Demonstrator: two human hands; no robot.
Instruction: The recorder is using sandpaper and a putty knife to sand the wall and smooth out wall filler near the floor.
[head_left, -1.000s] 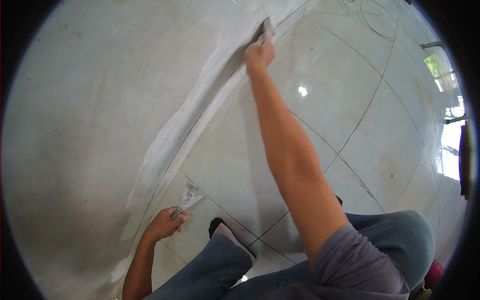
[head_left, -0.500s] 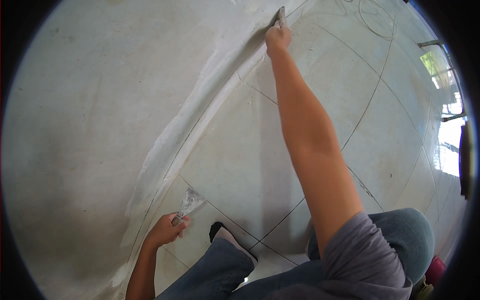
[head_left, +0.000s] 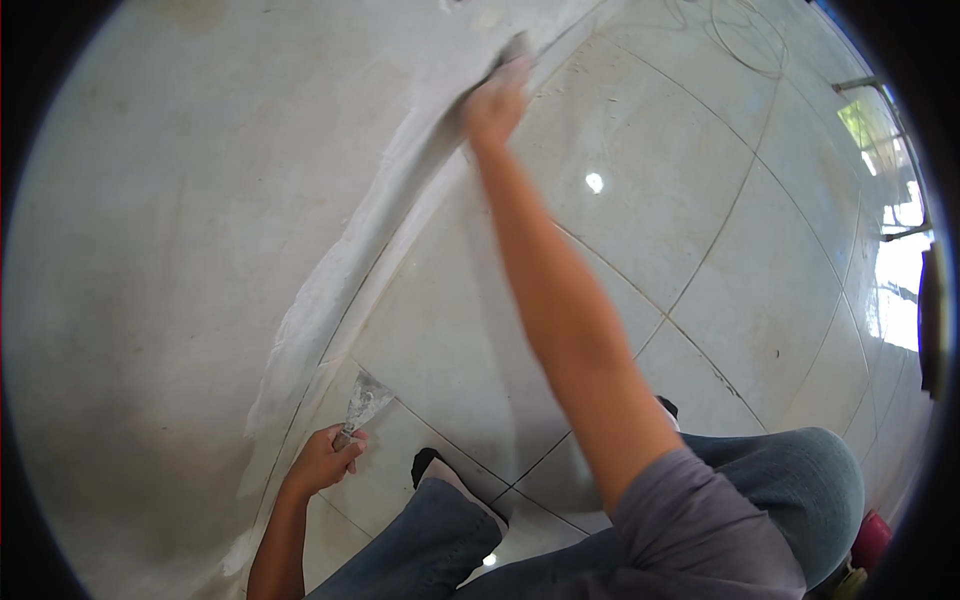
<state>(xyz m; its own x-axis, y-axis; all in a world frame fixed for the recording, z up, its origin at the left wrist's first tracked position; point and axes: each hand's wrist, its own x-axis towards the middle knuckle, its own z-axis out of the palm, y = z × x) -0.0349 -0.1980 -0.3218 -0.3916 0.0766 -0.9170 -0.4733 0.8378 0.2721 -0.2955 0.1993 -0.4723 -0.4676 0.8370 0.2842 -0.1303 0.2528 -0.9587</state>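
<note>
In my left hand (head_left: 322, 462) is a putty knife (head_left: 368, 397), its fingers wrapped round the handle and its smeared, flared blade angled away from me above the floor tiles. My right hand (head_left: 495, 108) is stretched far forward at the foot of the wall, closed on a flat, putty-smeared tool (head_left: 516, 47). Motion smears both hand and tool, so the tool's exact kind cannot be made out. A strip of whitish putty (head_left: 312, 305) runs along the low part of the pale wall (head_left: 180, 250), just above the joint with the floor.
Large pale tiles (head_left: 700, 230) with dark joints cover the floor; small crumbs lie near the wall at the far end. A loop of thin cable (head_left: 750, 50) lies at the far right. My legs fold below me, with a foot (head_left: 440, 475) close to the putty knife. Something red (head_left: 872, 535) stands at lower right.
My right hand has drawn the flat tool back toward me and to the left along the wall's foot. My left hand with the putty knife has shifted only slightly left.
</note>
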